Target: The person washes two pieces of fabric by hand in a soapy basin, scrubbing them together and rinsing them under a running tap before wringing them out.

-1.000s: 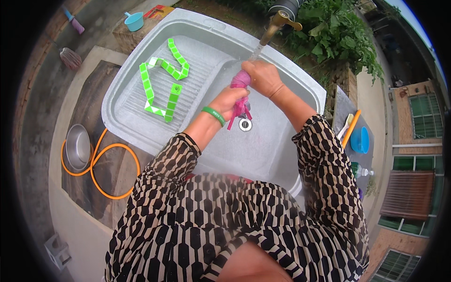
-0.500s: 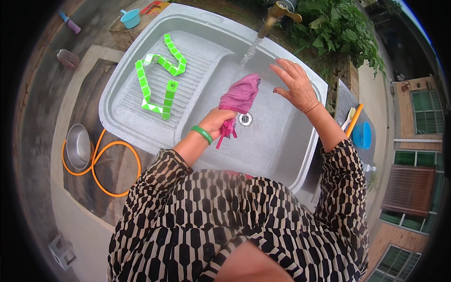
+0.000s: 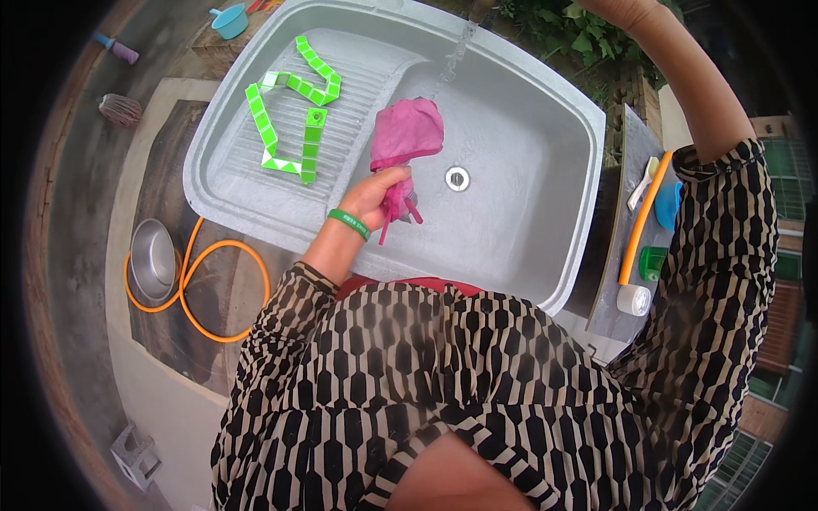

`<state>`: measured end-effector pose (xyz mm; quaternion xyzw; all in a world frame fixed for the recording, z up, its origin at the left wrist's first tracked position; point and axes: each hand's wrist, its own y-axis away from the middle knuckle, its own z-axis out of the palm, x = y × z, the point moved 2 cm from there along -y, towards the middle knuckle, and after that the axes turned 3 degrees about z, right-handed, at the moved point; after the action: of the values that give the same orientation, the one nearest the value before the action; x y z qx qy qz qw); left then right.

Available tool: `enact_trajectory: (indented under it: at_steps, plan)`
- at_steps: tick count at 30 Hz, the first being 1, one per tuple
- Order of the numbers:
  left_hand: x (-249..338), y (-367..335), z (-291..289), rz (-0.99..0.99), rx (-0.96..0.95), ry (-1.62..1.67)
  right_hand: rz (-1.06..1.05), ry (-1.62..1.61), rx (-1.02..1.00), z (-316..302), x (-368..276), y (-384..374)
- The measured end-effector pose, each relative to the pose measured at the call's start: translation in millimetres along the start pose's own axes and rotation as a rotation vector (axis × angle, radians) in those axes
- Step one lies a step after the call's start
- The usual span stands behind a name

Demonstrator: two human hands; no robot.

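Left fingers [image 3: 393,176] around a pink cloth [image 3: 409,129], its wider part beyond them

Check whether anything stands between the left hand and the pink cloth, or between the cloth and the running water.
Nothing visible does. The left hand grips the pink cloth directly, and no object shows between the cloth and the running water, up and right of it. The green segmented toy lies off to the left.

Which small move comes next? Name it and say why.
Probably use the right hand to shut the tap: water is running into the sink, the left hand holds the cloth clear of it, and the right hand is raised at the picture's top edge.
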<state>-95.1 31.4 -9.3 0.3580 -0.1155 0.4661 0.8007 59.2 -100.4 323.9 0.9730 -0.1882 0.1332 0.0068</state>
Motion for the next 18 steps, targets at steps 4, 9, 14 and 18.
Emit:
enact_trajectory:
  at_steps: [4, 9, 14, 18]
  plan:
    - [1, 7, 0, -0.001, -0.038, 0.018, -0.187, 0.003, -0.004, -2, 2, -1]
    - [1, 6, 13, 0.014, -0.134, -0.011, -0.225, 0.573, -0.146, -1, -1, -15]
    - [4, 14, 24, 0.047, -0.370, 0.081, 0.289, 0.087, 0.242, 17, -15, -2]
    - [-7, 7, 29, 0.045, -0.426, 0.112, 0.691, -0.362, 0.647, 98, -35, 58]
